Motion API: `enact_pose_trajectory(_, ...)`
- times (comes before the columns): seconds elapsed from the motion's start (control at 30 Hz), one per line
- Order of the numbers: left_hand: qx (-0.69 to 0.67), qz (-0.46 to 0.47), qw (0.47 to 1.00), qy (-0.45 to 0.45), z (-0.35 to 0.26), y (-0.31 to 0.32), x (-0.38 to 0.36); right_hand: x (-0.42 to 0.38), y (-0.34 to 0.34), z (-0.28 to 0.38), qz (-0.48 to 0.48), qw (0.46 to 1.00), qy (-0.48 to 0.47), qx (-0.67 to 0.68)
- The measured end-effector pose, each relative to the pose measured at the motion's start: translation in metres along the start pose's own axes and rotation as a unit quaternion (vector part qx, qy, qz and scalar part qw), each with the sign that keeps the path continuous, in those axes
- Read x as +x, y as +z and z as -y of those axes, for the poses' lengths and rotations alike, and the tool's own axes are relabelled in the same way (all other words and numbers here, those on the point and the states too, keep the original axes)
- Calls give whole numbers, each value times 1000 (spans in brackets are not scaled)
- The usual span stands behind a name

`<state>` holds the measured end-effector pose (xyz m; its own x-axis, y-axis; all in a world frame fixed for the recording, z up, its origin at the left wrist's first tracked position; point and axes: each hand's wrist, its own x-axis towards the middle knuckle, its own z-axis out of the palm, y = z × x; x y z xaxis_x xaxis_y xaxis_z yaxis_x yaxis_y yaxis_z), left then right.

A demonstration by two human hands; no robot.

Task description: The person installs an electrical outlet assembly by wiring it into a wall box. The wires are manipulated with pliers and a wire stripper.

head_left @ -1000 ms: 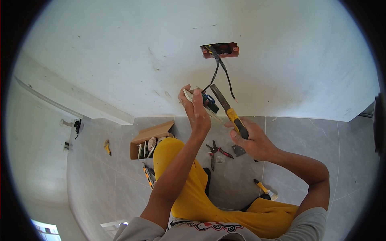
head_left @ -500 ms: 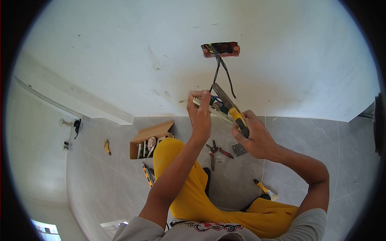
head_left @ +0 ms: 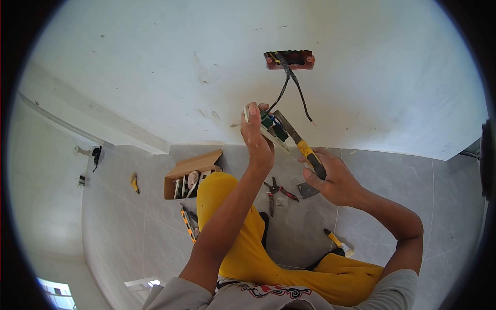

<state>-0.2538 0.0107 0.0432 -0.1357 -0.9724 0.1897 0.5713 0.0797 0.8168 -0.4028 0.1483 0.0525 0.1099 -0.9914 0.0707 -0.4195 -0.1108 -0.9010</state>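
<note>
My left hand [head_left: 257, 139] is closed around a wall socket or switch plate [head_left: 276, 140], white-edged with green and dark parts on its back. A black wire [head_left: 281, 95] runs from the red wall box [head_left: 289, 60] down to that plate; a second black wire [head_left: 304, 101] hangs loose with a bare tip. In my right hand [head_left: 333, 178] are pliers [head_left: 305, 147], seen edge-on, with a grey metal head and yellow-and-black grips. Their head lies beside the back of the plate; whether it touches cannot be made out.
On the grey tiled floor stands an open cardboard box [head_left: 169, 188] with white plates inside. Red-handled wire strippers [head_left: 279, 193], a dark square plate [head_left: 308, 190], a yellow-handled brush [head_left: 338, 242] and an orange level [head_left: 187, 223] lie near my legs. Another yellow tool [head_left: 135, 183] lies farther left.
My left hand has turned the plate, so more of its green back shows. The pliers have shifted slightly right and down with my right hand, away from the wire.
</note>
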Motion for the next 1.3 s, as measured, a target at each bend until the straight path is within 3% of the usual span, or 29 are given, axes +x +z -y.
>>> enact_pose_trajectory(0.37,-89,52,995,13,5,-5,7,-1,-12,15,20,999,28,-23)
enact_pose_trajectory(0.43,-72,14,997,-30,3,-6,11,0,-15,13,26,999,27,-30)
enact_pose_trajectory(0.53,-36,-20,999,-19,3,-4,14,1,-16,14,33,999,24,-28)
enact_pose_trajectory(0.87,-7,5,995,-94,-3,7,13,2,-27,21,30,998,39,-25)
enact_pose_trajectory(0.97,-29,-34,992,-118,-2,18,9,1,-31,24,26,998,25,-55)
enact_pose_trajectory(1.03,-40,13,989,-142,0,11,12,0,-31,29,36,997,49,-54)
enact_pose_trajectory(1.1,-32,23,989,-140,0,5,17,-1,-28,30,45,995,74,-53)
enact_pose_trajectory(1.2,-17,31,991,-130,-5,9,17,-4,-25,32,-15,999,29,18)
enact_pose_trajectory(1.3,-9,21,994,-111,-7,15,17,-4,-31,42,35,995,91,11)
